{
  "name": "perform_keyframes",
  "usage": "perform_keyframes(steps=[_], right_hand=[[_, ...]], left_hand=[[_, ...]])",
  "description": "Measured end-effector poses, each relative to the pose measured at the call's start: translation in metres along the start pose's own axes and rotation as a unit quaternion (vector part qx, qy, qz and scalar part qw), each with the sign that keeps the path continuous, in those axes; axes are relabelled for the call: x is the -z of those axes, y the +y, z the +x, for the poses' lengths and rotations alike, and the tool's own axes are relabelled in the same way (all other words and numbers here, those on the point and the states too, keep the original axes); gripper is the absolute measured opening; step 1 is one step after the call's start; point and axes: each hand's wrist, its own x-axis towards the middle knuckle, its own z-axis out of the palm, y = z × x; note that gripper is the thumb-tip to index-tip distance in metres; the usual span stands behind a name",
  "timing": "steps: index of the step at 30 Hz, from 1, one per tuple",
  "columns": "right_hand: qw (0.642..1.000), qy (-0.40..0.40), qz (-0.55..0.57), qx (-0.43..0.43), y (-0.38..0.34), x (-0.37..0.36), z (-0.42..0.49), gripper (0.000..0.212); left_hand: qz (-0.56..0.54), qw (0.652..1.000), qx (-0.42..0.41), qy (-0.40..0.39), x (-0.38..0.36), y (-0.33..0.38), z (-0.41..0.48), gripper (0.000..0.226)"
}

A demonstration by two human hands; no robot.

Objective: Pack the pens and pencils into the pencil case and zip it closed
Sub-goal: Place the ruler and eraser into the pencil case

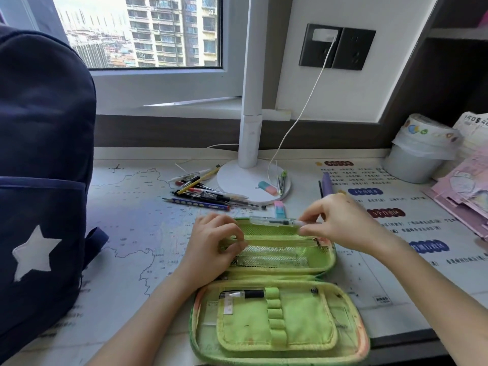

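A green pencil case (280,320) lies open on the desk in front of me. A black and clear pen (241,294) sits in an elastic loop of its near half. My left hand (214,247) pinches the edge of the mesh pocket in the far half. My right hand (340,223) pinches the end of a clear pen (272,221), held level over the far rim of the case. A heap of several pens and pencils (206,194) lies beyond the case, beside the lamp base.
A navy backpack (42,180) with a white star stands at the left. A white lamp (250,178) with its cable stands behind, an eraser (268,187) on its base. A purple pen (327,184), a white bin (420,154) and pink papers (464,196) are at the right.
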Motion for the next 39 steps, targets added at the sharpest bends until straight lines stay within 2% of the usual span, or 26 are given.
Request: perform_keyframes(steps=[3, 5, 6, 8, 10, 12, 15, 18, 21, 28, 33, 39], right_hand=[[0.998, 0.011, 0.06, -0.004, -0.003, -0.004, -0.028, 0.017], [0.997, 0.026, 0.068, 0.015, -0.008, -0.014, -0.042, 0.017], [0.996, 0.033, 0.075, 0.029, -0.013, -0.02, -0.047, 0.017], [0.992, 0.042, 0.1, 0.059, -0.024, -0.033, -0.055, 0.018], [0.988, 0.041, 0.126, 0.072, -0.031, -0.044, -0.062, 0.02], [0.985, 0.036, 0.152, 0.07, -0.031, -0.051, -0.069, 0.025], [0.98, 0.051, 0.188, 0.039, -0.018, -0.059, -0.084, 0.035], [0.978, 0.058, 0.198, 0.007, -0.005, -0.064, -0.093, 0.02], [0.983, 0.049, 0.177, 0.011, 0.0, -0.067, -0.094, 0.012], [0.988, 0.089, 0.123, 0.037, 0.001, -0.077, -0.094, 0.012], [0.988, 0.1, 0.112, 0.045, 0.002, -0.081, -0.094, 0.009], [0.987, 0.111, 0.107, 0.052, 0.002, -0.084, -0.094, 0.007]], left_hand=[[-0.105, 0.992, 0.061, 0.04, 0.018, 0.013, 0.003, 0.031], [-0.154, 0.985, 0.068, 0.027, 0.03, 0.029, 0.001, 0.037], [-0.141, 0.989, 0.047, -0.01, 0.035, 0.038, 0.0, 0.039], [-0.03, 0.995, -0.04, -0.086, 0.036, 0.052, -0.005, 0.041], [0.042, 0.986, -0.1, -0.125, 0.033, 0.058, -0.013, 0.042], [0.03, 0.987, -0.093, -0.127, 0.037, 0.054, -0.026, 0.047], [0.009, 0.995, -0.051, -0.08, 0.058, 0.039, -0.057, 0.043], [0.056, 0.995, -0.041, -0.075, 0.077, 0.026, -0.08, 0.036], [0.109, 0.988, -0.064, -0.09, 0.074, 0.025, -0.082, 0.041], [0.12, 0.987, -0.07, -0.079, 0.05, 0.04, -0.075, 0.041], [0.099, 0.993, -0.044, -0.054, 0.045, 0.038, -0.082, 0.047], [0.059, 0.993, -0.058, -0.086, 0.045, 0.043, -0.081, 0.034]])
